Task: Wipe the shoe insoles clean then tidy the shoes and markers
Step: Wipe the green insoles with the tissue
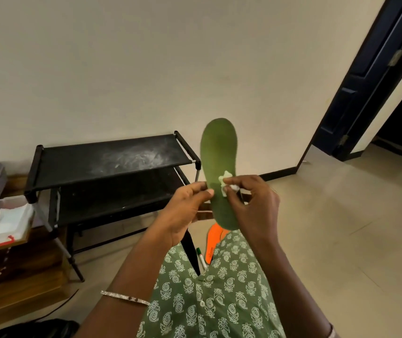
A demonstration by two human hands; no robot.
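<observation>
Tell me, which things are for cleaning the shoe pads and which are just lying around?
For the job: green insole, held by the left hand; white wipe, pinched in the right hand; orange insole and marker on the floor.
Just lying about: black rack, plastic tub, door.

Bare floor lies open rightward; the black rack blocks the left.

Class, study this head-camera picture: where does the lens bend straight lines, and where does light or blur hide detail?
Head view: wide lens bows the dark door; light soft, even; pale sheen on the rack's top shelf; tissue wad on the green insole washed out.
</observation>
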